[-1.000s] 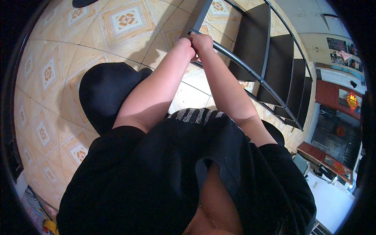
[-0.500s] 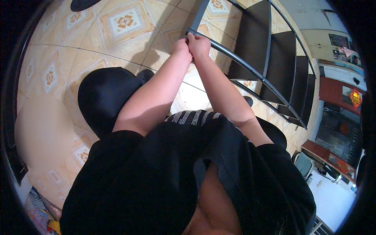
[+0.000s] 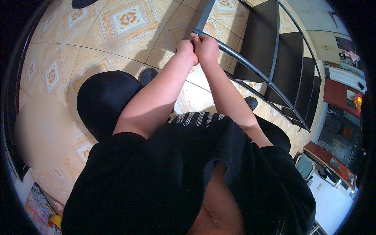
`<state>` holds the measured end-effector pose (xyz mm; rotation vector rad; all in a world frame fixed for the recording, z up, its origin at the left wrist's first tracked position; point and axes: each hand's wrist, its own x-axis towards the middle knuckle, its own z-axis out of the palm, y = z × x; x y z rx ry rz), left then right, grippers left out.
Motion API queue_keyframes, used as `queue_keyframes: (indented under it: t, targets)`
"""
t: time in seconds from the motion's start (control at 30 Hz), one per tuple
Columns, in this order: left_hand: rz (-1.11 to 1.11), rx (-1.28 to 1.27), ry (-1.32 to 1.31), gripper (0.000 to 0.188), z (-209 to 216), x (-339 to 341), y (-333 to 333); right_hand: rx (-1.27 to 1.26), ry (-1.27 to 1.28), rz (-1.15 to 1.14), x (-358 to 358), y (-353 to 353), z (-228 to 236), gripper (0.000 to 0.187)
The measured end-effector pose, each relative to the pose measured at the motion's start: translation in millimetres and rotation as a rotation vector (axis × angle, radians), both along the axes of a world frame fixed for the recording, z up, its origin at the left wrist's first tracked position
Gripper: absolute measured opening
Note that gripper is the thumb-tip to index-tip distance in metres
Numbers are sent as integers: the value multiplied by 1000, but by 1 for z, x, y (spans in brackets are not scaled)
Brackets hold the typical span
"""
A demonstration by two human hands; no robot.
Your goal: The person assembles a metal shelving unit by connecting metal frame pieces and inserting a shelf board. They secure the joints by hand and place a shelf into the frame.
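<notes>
A shelf rack with dark boards (image 3: 256, 43) and black metal tubes lies on the tiled floor. Both hands meet at the near end of its long black tube (image 3: 250, 67). My left hand (image 3: 185, 49) is closed, its knuckles up and its fingertips hidden from view. Right beside it, my right hand (image 3: 206, 48) is curled against the tube end, with the thumb stretched along the tube. Whatever lies between the two hands is covered by them. A dark end board (image 3: 202, 17) runs away from the tube end toward the top.
My knees, in black trousers (image 3: 107, 102), are bent on either side of my arms. Dark clogs (image 3: 149, 76) stand on the patterned tile floor (image 3: 129, 19). At the right are a white table (image 3: 331, 203) and a grey-green chair (image 3: 304, 166). Colourful cloth (image 3: 37, 199) lies at the lower left.
The whole view has shifted slightly, so hands and rack sit a little farther right. My hands stay together at the tube end, the right one turned slightly.
</notes>
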<state>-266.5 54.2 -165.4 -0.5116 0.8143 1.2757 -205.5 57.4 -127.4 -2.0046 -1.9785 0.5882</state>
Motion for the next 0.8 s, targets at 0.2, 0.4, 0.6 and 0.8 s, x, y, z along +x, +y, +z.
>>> queue_keyframes:
  t: [0.2,0.4,0.6,0.8]
  targets:
    - [-26,-62,-72,32,16,8,-3,61,-181,108,11,6,7,45]
    - [-134,-91,-29,30,10,2,0,-51,110,155,17,8,14,37]
    - [-99,-100,-67,28,-12,2,-2,-55,112,232,21,9,4,34]
    - [-58,-3,-52,29,-14,4,2,45,-3,244,14,2,14,30]
